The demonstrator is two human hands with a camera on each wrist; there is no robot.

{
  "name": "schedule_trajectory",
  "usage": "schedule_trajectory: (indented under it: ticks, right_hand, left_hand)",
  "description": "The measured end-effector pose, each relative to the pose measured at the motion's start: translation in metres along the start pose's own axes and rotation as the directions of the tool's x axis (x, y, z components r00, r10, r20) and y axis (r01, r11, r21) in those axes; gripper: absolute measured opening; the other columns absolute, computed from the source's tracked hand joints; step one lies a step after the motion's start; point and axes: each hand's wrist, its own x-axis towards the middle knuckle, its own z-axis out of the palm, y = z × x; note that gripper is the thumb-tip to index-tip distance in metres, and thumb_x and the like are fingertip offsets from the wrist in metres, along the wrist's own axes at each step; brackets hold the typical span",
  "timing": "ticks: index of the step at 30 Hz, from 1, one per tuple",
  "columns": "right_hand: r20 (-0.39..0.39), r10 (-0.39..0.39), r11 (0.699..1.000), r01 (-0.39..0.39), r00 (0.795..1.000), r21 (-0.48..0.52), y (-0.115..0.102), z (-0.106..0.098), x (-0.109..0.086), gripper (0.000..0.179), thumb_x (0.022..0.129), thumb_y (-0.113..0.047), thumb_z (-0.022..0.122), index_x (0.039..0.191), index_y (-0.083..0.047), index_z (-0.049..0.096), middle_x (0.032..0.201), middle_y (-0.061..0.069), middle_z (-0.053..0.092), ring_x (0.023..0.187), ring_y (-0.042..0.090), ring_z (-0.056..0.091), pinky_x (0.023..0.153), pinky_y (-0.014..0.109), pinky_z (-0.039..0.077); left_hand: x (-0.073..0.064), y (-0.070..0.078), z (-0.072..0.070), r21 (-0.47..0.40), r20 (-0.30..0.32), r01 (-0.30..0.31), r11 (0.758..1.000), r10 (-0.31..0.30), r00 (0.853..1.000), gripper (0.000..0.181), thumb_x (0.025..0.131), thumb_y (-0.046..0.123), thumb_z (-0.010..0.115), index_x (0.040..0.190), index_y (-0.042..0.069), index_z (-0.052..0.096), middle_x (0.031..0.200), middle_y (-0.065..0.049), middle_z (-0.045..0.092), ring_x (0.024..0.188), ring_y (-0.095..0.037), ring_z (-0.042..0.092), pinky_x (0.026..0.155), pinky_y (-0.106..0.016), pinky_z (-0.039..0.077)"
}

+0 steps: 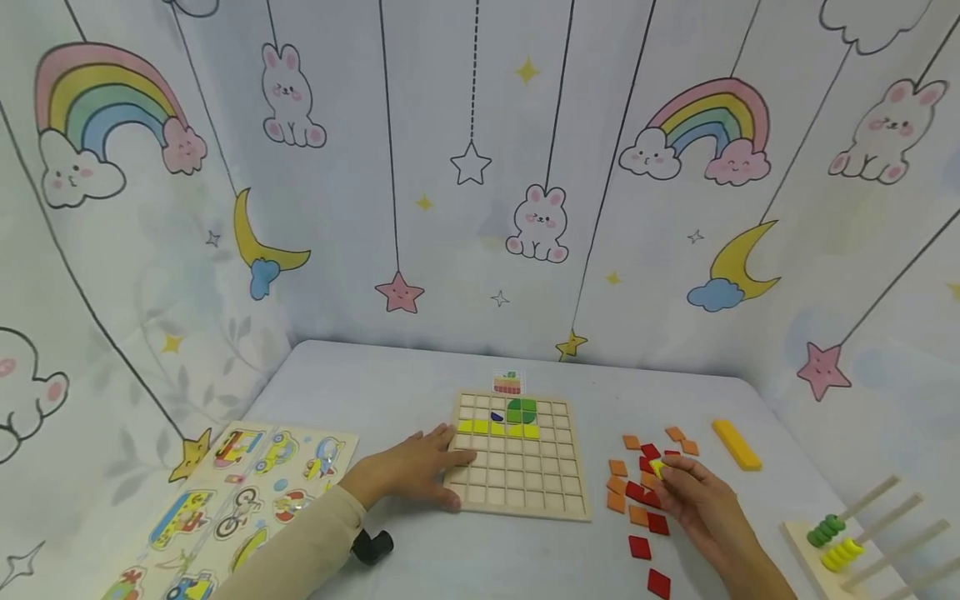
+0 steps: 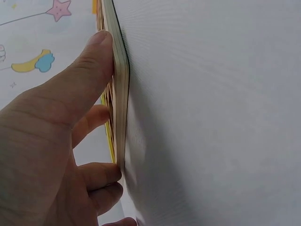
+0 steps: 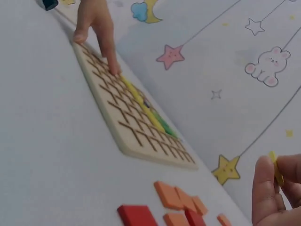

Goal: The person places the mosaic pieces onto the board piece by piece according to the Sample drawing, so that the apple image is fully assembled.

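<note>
A wooden grid board lies on the table, with a row of yellow tiles, green pieces and a small dark blue piece in its upper cells. My left hand rests at the board's left edge. One finger reaches over the grid, and in the left wrist view the thumb presses along the board's side. Over the loose tiles to the right, my right hand pinches a small yellow tile between thumb and fingers.
Several orange tiles and red tiles lie scattered right of the board. A picture card sits behind it. Further right are a yellow bar and a bead counter. Leftward lie a vehicle puzzle and a black object.
</note>
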Motion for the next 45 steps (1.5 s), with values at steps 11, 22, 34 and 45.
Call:
schedule_trajectory:
  ticks: [11,22,34,45]
  right_hand:
    - [0.054,-0.036,0.972,0.022,0.998,0.233,-0.001,0.051,0.052,0.034,0.104,0.004,0.051,0.107,-0.016,0.078,0.126,0.0,0.057,0.104,0.014,0.071,0.103,0.024,0.049]
    - [-0.132,-0.057,0.997,0.063,0.99,0.042,0.031,0.096,0.09,0.038,0.098,0.001,0.065,0.135,0.001,0.063,0.108,0.005,0.07,0.095,0.014,0.073,0.09,0.026,0.058]
    - [-0.016,-0.326,0.585,0.188,0.945,-0.789,0.055,0.119,0.105,0.022,0.093,-0.011,0.07,0.111,0.001,0.074,0.09,0.006,0.072,0.072,0.013,0.063,0.063,0.026,0.053]
    - [0.119,-0.406,0.284,0.249,0.906,-0.926,0.061,0.128,0.105,0.024,0.093,-0.014,0.07,0.111,0.001,0.076,0.103,0.011,0.075,0.094,0.023,0.067,0.08,0.046,0.056]
  left_hand:
    - [-0.003,0.004,-0.001,-0.009,0.0,-0.001,1.0,0.001,1.0,0.083,0.083,0.069,0.069,0.155,0.038,0.043,0.167,-0.018,0.023,0.156,-0.034,0.017,0.123,-0.057,0.023]
    - [-0.003,0.005,-0.004,-0.021,-0.004,-0.009,1.0,0.009,1.0,0.082,0.084,0.066,0.071,0.155,0.036,0.043,0.168,-0.018,0.022,0.157,-0.034,0.016,0.123,-0.057,0.022]
    - [-0.002,0.003,-0.002,-0.007,-0.005,-0.017,1.0,0.017,1.0,0.082,0.084,0.068,0.07,0.156,0.037,0.043,0.168,-0.018,0.022,0.157,-0.034,0.016,0.123,-0.057,0.023]
    - [-0.002,0.002,-0.004,-0.008,-0.005,-0.019,1.0,0.019,1.0,0.082,0.084,0.067,0.07,0.155,0.036,0.043,0.168,-0.019,0.022,0.156,-0.035,0.017,0.123,-0.058,0.023]
